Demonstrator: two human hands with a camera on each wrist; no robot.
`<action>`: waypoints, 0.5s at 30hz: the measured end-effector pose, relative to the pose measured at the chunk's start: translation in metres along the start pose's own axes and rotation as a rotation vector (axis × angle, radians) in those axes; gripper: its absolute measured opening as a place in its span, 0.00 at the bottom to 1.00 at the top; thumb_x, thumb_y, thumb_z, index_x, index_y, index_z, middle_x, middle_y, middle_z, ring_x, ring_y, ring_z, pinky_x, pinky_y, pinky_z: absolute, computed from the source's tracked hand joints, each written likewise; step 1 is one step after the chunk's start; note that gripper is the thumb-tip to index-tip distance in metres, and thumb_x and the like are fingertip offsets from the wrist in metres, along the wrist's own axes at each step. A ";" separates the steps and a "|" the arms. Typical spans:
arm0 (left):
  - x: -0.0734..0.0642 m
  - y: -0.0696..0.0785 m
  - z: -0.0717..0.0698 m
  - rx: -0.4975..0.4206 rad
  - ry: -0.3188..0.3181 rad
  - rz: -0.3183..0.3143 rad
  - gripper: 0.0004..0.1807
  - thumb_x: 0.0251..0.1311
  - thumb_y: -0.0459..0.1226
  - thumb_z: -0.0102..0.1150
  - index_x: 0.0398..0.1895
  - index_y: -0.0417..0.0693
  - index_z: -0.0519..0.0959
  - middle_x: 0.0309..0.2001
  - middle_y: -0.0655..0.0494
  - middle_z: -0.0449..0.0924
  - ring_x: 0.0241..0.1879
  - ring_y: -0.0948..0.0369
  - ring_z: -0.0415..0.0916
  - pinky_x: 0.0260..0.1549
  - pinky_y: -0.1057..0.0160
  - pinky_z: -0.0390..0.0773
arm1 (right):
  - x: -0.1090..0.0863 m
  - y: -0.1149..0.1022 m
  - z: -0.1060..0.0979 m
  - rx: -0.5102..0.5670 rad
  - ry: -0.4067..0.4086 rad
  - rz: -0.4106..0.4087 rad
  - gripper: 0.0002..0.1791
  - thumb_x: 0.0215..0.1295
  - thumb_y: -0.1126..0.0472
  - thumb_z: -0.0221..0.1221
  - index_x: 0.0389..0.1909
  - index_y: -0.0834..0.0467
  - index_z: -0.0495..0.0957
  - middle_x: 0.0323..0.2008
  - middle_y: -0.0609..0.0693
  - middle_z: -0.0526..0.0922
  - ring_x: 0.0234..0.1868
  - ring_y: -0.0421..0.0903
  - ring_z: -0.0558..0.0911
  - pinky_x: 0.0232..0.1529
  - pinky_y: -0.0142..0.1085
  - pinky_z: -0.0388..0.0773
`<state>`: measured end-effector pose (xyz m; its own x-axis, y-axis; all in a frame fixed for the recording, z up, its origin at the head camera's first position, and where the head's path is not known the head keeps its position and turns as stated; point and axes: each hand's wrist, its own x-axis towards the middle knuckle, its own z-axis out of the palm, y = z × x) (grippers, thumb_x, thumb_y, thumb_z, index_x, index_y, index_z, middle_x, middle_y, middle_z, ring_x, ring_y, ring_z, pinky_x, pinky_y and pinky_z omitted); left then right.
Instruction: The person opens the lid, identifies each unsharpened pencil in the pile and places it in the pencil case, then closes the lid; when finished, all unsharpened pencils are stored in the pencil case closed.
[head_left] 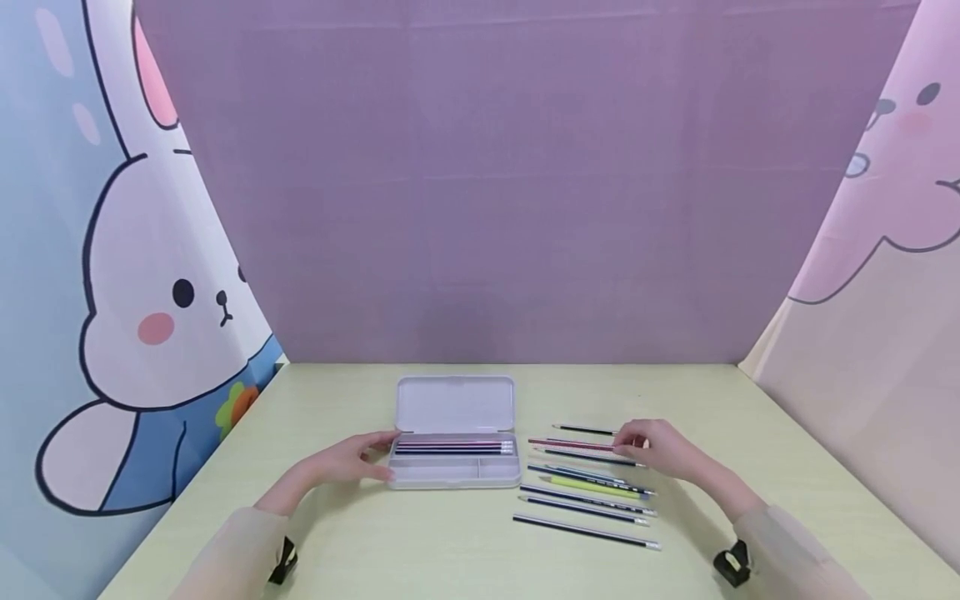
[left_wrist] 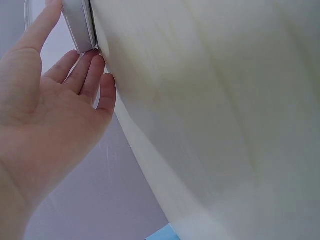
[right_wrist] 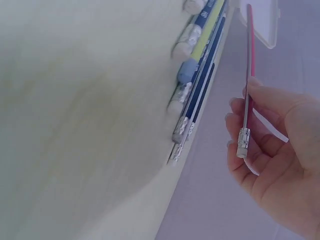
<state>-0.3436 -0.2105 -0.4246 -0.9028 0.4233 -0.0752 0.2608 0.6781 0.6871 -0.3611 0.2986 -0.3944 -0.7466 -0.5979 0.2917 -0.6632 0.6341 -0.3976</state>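
A white pencil case (head_left: 454, 483) lies with its lid (head_left: 455, 404) raised, several pencils (head_left: 450, 447) side by side in its back compartment. My left hand (head_left: 347, 460) is at the case's left end, thumb near the front corner and fingers near the hinge. In the left wrist view, its fingertips (left_wrist: 92, 57) touch the corner of the case. My right hand (head_left: 660, 450) pinches a red striped pencil (right_wrist: 248, 55) between thumb and fingers, close to its silver-ferruled eraser end. The pencil's other end points left, towards the case.
Several dark striped pencils (head_left: 585, 505) lie in a loose column right of the case, with a yellow one (head_left: 600, 487) among them. One dark pencil (head_left: 585, 429) lies farther back. A purple cloth (head_left: 480, 183) rises behind the table (head_left: 360, 550).
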 end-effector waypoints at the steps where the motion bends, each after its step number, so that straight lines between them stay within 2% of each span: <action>1: 0.000 0.000 0.000 -0.001 -0.001 0.002 0.42 0.54 0.47 0.65 0.70 0.43 0.59 0.67 0.39 0.62 0.62 0.44 0.63 0.59 0.41 0.65 | 0.001 -0.001 0.000 -0.001 0.005 0.001 0.03 0.62 0.62 0.60 0.32 0.57 0.80 0.26 0.41 0.80 0.27 0.31 0.73 0.27 0.28 0.74; 8: -0.001 -0.001 0.000 0.000 -0.003 0.011 0.42 0.54 0.48 0.65 0.69 0.42 0.59 0.66 0.39 0.62 0.61 0.45 0.63 0.59 0.41 0.65 | 0.010 -0.008 0.004 0.007 0.042 0.044 0.04 0.65 0.62 0.57 0.32 0.57 0.77 0.27 0.43 0.77 0.27 0.32 0.72 0.26 0.28 0.74; 15: 0.000 -0.001 0.000 -0.005 -0.006 0.019 0.42 0.54 0.47 0.65 0.69 0.42 0.59 0.66 0.39 0.62 0.62 0.44 0.63 0.59 0.41 0.65 | 0.018 -0.012 0.010 0.021 0.082 0.076 0.02 0.65 0.65 0.56 0.34 0.60 0.75 0.27 0.47 0.76 0.25 0.33 0.68 0.24 0.28 0.69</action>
<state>-0.3434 -0.2111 -0.4252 -0.8958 0.4395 -0.0665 0.2757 0.6668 0.6924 -0.3656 0.2754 -0.3926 -0.7971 -0.5056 0.3302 -0.6039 0.6654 -0.4389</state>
